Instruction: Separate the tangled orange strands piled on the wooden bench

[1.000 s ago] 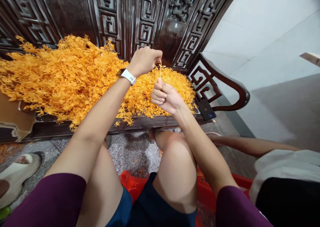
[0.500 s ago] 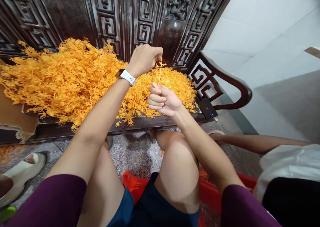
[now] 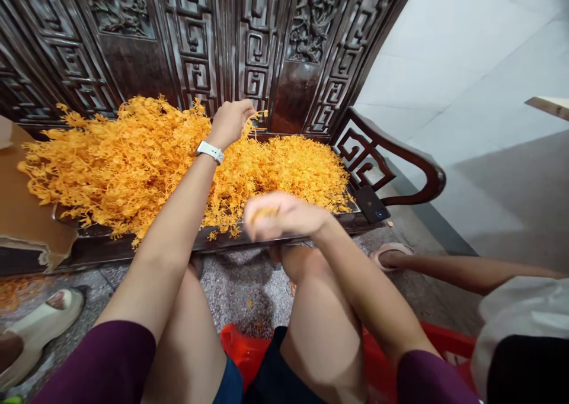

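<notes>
A large heap of orange plastic sprigs (image 3: 133, 155) covers the seat of a dark carved wooden bench (image 3: 146, 241). My left hand (image 3: 231, 122), with a white-strapped watch at the wrist, is closed over the back of the heap and pinches an orange sprig (image 3: 255, 119). My right hand (image 3: 282, 215) is blurred by motion in front of the heap, near the bench's front edge. Its fingers are curled round a small orange piece (image 3: 265, 214), whose shape is too smeared to make out.
A dark phone (image 3: 372, 204) lies at the bench's right end, beside the curved armrest (image 3: 427, 185). Torn cardboard (image 3: 26, 208) is at the left. Another person's leg (image 3: 462, 269) reaches in from the right. Red plastic (image 3: 246, 348) shows below my legs.
My left hand has moved left and slightly down with a sprig. My right hand has dropped down and to the left, away from it, and orange now shows within its fingers. The view has shifted slightly.
</notes>
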`<action>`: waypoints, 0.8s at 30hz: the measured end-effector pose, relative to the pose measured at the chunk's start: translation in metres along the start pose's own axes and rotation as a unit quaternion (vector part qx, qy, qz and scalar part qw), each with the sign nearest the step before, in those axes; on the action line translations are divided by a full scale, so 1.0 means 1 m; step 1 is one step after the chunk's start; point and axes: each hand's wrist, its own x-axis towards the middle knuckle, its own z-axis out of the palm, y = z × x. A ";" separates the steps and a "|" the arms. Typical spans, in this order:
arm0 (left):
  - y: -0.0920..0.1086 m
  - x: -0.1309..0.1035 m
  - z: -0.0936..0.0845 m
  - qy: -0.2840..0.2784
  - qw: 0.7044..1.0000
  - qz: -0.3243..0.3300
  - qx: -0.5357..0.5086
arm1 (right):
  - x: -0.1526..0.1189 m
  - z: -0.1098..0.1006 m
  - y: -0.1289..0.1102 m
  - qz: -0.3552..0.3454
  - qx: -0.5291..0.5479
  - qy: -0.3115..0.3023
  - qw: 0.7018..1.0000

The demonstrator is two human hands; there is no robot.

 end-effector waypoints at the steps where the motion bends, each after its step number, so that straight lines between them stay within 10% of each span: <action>1: 0.002 0.000 0.002 0.022 1.000 0.000 0.010 | -0.007 -0.017 -0.004 -0.065 0.062 0.118 0.989; 4: 0.013 0.000 0.008 0.038 0.998 0.043 0.008 | -0.021 -0.063 -0.003 -0.185 0.217 0.407 0.868; 7: 0.026 0.000 0.011 0.047 0.997 0.064 0.004 | -0.021 -0.082 0.011 -0.133 0.270 0.530 0.793; 19: 0.055 -0.004 0.032 0.040 0.990 0.103 0.091 | 0.012 -0.077 0.032 -0.055 -0.047 0.503 0.861; 22: 0.045 -0.003 0.025 0.044 0.992 0.082 0.084 | 0.007 -0.066 0.030 -0.058 -0.053 0.417 0.905; 24: 0.038 -0.003 0.015 0.040 0.995 0.064 0.067 | 0.006 -0.046 0.029 -0.010 -0.083 0.245 0.966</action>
